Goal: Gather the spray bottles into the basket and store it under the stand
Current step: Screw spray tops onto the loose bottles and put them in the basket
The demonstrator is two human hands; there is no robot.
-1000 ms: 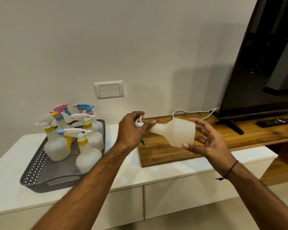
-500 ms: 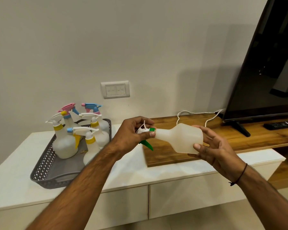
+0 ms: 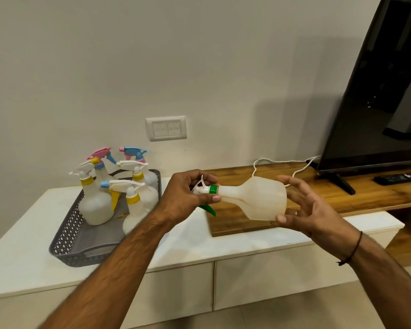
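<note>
A translucent white spray bottle (image 3: 259,198) with a green collar and green trigger lies sideways in the air between my hands. My left hand (image 3: 185,195) grips its white spray head and neck. My right hand (image 3: 301,210) cups its wide base with fingers spread around it. To the left, a grey perforated basket (image 3: 67,236) sits on the white stand (image 3: 223,243). Several spray bottles (image 3: 95,203) stand upright in the basket, with yellow collars and pink or blue heads.
A wooden shelf (image 3: 318,193) runs along the stand's back right, carrying a black TV (image 3: 377,91), a remote (image 3: 400,178) and a white cable (image 3: 282,165). A switch plate (image 3: 166,128) is on the wall. Drawer fronts (image 3: 180,290) lie below the stand top.
The green collar has come together with the bottle neck, and both hands with the bottle sit slightly lower and further right against the stand. The view has shifted left.
</note>
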